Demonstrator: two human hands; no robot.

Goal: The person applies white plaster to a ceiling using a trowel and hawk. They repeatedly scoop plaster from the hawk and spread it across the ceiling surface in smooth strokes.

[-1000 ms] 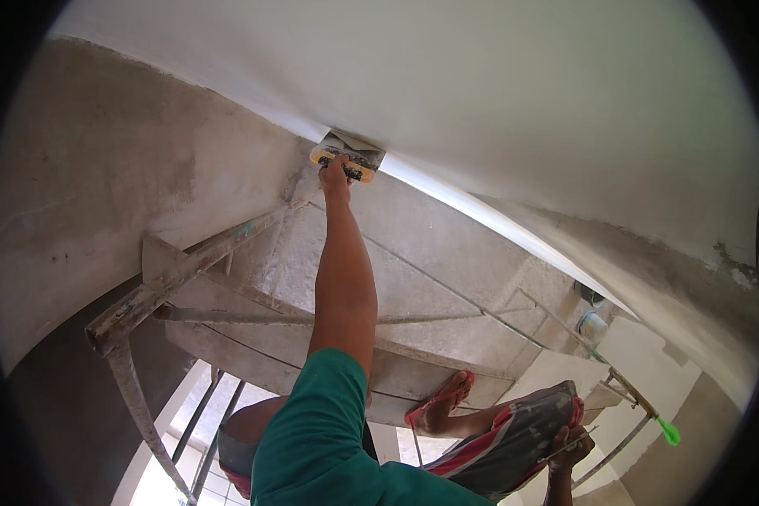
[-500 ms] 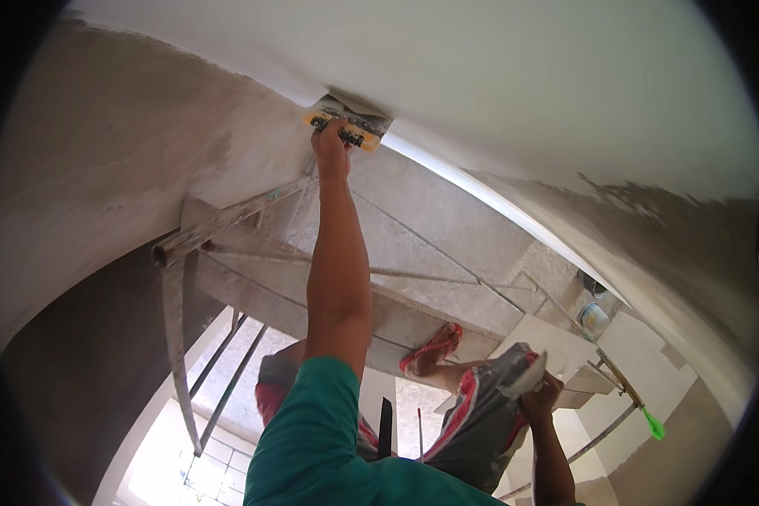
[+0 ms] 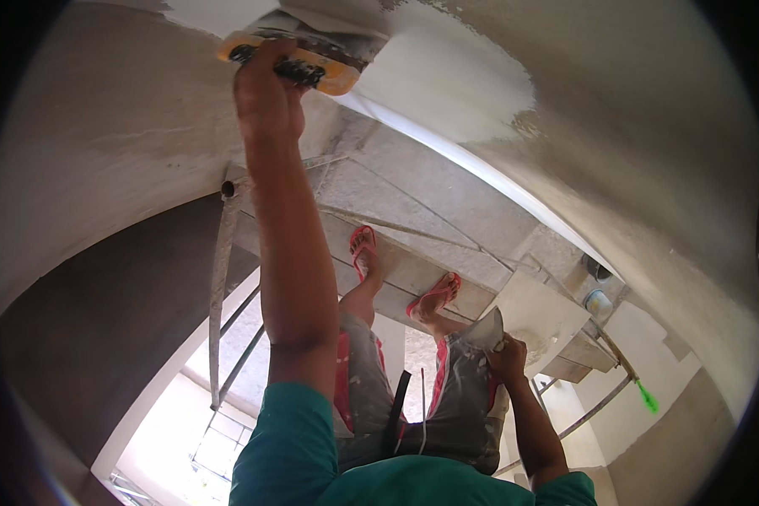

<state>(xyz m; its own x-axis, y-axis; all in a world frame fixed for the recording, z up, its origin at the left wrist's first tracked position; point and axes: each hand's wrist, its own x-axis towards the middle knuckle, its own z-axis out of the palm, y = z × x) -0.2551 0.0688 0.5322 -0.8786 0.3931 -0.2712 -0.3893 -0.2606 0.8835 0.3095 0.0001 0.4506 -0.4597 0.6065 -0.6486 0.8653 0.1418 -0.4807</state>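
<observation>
Raised high at the top left, my left hand (image 3: 266,97) is closed round the orange and black handle of a wide plastering trowel (image 3: 337,78). The trowel's blade lies up against the wall surface, where a pale coat of plaster (image 3: 455,72) borders bare grey. Down by my right thigh, my right hand (image 3: 507,361) grips a putty knife (image 3: 484,332), its broad blade smeared with whitish paste. The putty knife's handle is mostly hidden by my fingers.
My feet in red flip-flops stand on a scaffold plank (image 3: 396,293). Metal scaffold tubes (image 3: 221,295) run at the left and cross behind. A pale board (image 3: 531,312) lies at the right, with a bucket (image 3: 597,302) lower down and a bright green item (image 3: 647,398) on a tube.
My left hand and the trowel have moved up and left in view, appearing larger. My right hand with the putty knife has shifted slightly left and up. Both feet now show.
</observation>
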